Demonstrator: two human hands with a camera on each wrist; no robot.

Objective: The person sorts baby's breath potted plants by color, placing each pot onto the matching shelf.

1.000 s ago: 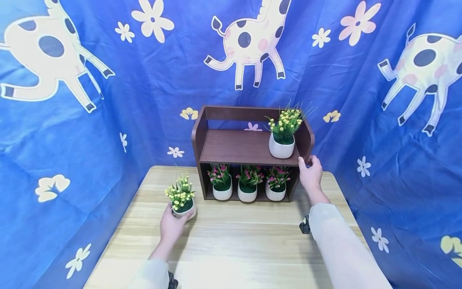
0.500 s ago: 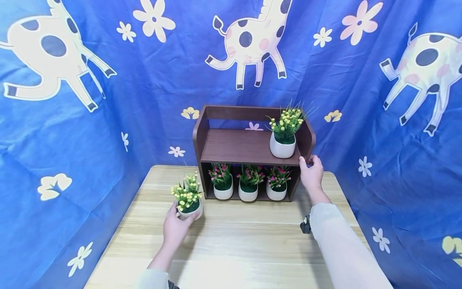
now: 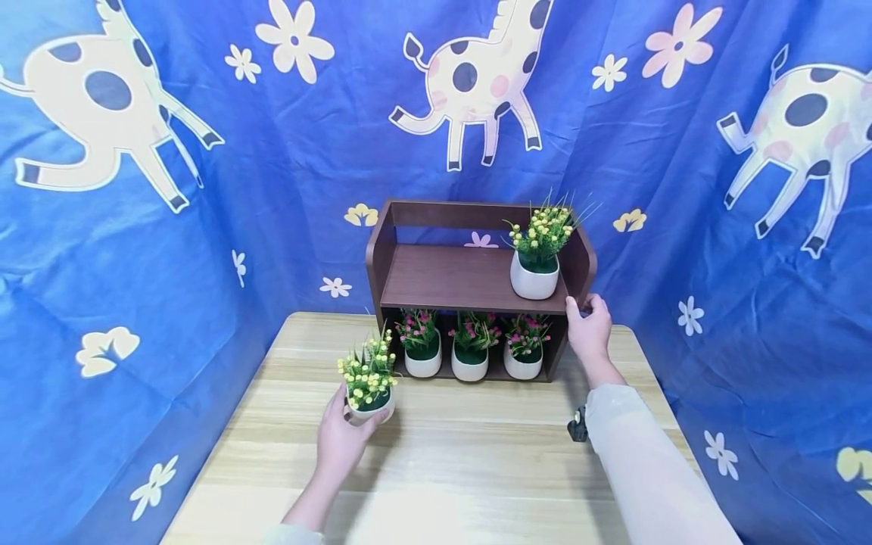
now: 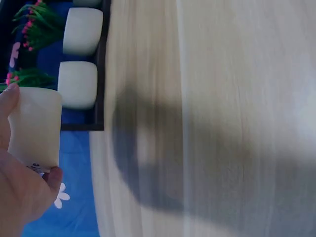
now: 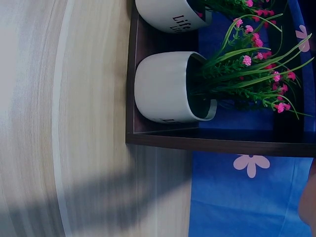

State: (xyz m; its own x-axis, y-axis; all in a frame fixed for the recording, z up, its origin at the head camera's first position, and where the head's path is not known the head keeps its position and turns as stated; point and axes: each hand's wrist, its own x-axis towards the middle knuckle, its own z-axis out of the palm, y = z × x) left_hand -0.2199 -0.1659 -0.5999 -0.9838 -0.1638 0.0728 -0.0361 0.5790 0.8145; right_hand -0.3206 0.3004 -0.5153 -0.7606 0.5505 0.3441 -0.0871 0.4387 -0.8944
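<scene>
My left hand (image 3: pixel 343 441) grips a potted plant (image 3: pixel 370 382) with yellow flowers and a white pot, held above the table left of the brown shelf (image 3: pixel 450 276). Seen from the left wrist, the thumb and fingers curl round that white pot (image 4: pixel 35 128), and its shadow falls on the wood apart from it. My right hand (image 3: pixel 589 333) holds the shelf's right side panel, thumb at the front edge; the fingers behind are partly hidden. On the upper board, at the right, stands another yellow-flowered potted plant (image 3: pixel 534 274).
Three white pots with pink flowers stand in the lower compartment: a left one (image 3: pixel 422 362), a middle one (image 3: pixel 469 365) and a right one (image 3: pixel 523 365). The wooden table (image 3: pixel 470 462) reaches out in front of the shelf. A blue patterned curtain (image 3: pixel 306 151) surrounds it.
The left hand has carried the yellow-flowered potted plant rightward, closer to the shelf's lower left corner. My right hand has stayed at the side panel.
</scene>
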